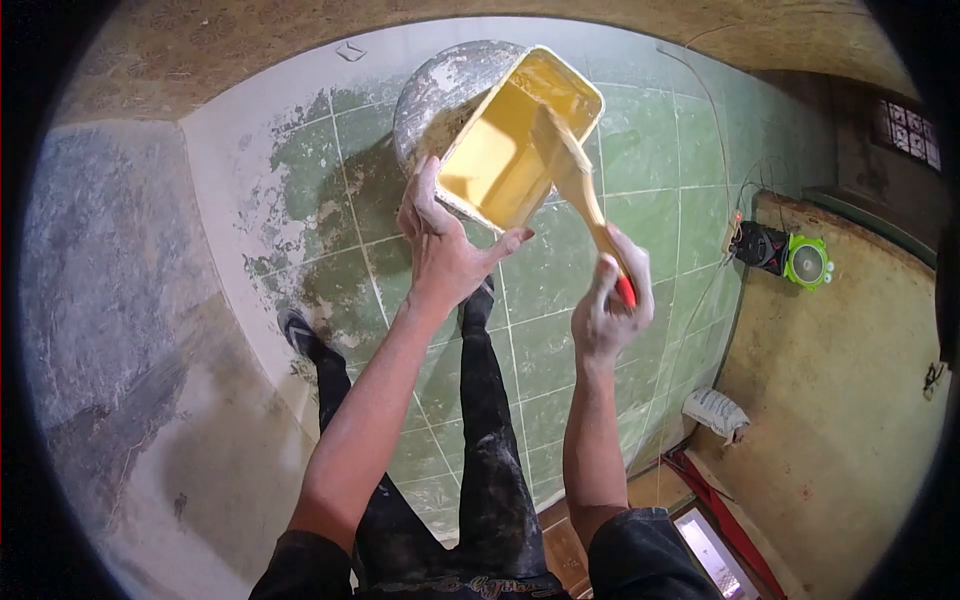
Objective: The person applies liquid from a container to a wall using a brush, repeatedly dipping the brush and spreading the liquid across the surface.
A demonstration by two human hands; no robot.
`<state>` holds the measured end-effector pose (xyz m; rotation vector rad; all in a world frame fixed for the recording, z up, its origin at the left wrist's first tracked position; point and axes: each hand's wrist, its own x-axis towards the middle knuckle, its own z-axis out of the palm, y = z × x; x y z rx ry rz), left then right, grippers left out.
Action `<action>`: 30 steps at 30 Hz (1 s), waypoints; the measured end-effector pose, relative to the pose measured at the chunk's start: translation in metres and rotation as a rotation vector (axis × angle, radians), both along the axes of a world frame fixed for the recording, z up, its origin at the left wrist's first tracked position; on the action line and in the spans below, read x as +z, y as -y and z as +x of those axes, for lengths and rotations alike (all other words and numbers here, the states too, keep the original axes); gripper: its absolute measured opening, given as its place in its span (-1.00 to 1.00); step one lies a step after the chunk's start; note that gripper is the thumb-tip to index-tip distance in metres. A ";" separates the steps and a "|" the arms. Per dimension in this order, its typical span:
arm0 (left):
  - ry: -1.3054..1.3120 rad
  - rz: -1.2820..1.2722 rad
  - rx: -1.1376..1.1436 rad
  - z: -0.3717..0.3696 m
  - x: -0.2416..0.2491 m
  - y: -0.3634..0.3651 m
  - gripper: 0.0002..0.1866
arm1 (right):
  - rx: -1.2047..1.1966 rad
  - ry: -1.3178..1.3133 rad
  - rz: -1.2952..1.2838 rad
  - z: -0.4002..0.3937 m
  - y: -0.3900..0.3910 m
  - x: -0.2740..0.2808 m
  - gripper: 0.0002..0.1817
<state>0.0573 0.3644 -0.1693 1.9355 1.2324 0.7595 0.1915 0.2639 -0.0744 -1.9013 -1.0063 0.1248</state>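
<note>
My left hand (445,245) grips the near left corner of a rectangular paint tub (572,85), with the thumb along its near side. Tilted, the tub shows yellow paint (488,150) inside and splashes on its walls. Closed around the handle of a paintbrush (578,190) is my right hand (612,315). The brush has a wooden handle with a red end, and its paint-coated bristles overlap the tub's right inner wall. Beyond the tub, partly hidden by it, is a round grey, paint-stained surface (425,95).
Green floor tiles (640,220) carry white splatter, heaviest near the left wall (120,270). To the right are a green round fan-like device (808,262), a black box (762,246) and loose cables. A white sack (715,413) lies by the right wall. My feet are below the tub.
</note>
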 end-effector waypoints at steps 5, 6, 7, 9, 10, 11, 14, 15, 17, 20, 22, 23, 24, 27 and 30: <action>-0.011 0.025 0.007 0.000 0.000 0.001 0.39 | -0.036 0.031 0.047 0.002 0.004 -0.001 -0.77; -0.006 0.026 0.006 0.000 0.002 0.002 0.39 | -0.040 0.040 0.037 0.003 0.003 -0.002 -0.77; -0.021 0.015 -0.008 -0.001 0.004 0.001 0.39 | -0.043 0.048 0.031 0.004 0.000 -0.004 -0.76; -0.047 0.001 -0.012 -0.003 0.003 0.000 0.38 | -0.014 0.104 0.111 0.006 -0.001 -0.005 -0.75; -0.028 0.013 -0.004 -0.002 0.001 0.000 0.38 | -0.046 0.052 0.031 0.004 -0.003 -0.005 -0.74; -0.004 0.027 0.002 0.000 0.000 0.001 0.38 | -0.080 0.005 -0.046 0.004 -0.003 -0.005 -0.73; -0.009 0.000 -0.008 -0.002 0.001 0.001 0.38 | -0.078 -0.002 0.015 0.004 0.000 -0.006 -0.72; -0.015 -0.002 -0.003 -0.002 0.000 0.000 0.38 | -0.071 0.016 0.097 0.002 0.002 -0.006 -0.72; 0.016 0.011 0.008 0.000 0.000 0.001 0.38 | -0.128 -0.031 0.039 -0.001 0.000 -0.009 -0.72; -0.004 -0.009 -0.003 0.000 0.002 0.002 0.37 | -0.067 0.037 0.096 0.004 -0.003 -0.015 -0.72; -0.001 0.004 0.004 0.000 0.000 0.000 0.38 | -0.104 -0.027 0.091 0.003 -0.003 -0.013 -0.71; 0.008 0.014 0.004 0.000 0.000 0.001 0.38 | -0.149 -0.084 0.083 0.002 -0.001 -0.012 -0.71; 0.008 0.011 0.000 -0.001 0.000 0.003 0.38 | -0.153 -0.084 0.080 0.002 0.001 -0.011 -0.71; -0.001 0.011 -0.003 0.002 -0.001 -0.002 0.39 | -0.118 0.000 0.119 0.006 0.000 -0.013 -0.68; -0.005 0.022 0.002 -0.002 0.000 0.004 0.39 | -0.126 -0.050 0.043 0.005 -0.001 -0.014 -0.65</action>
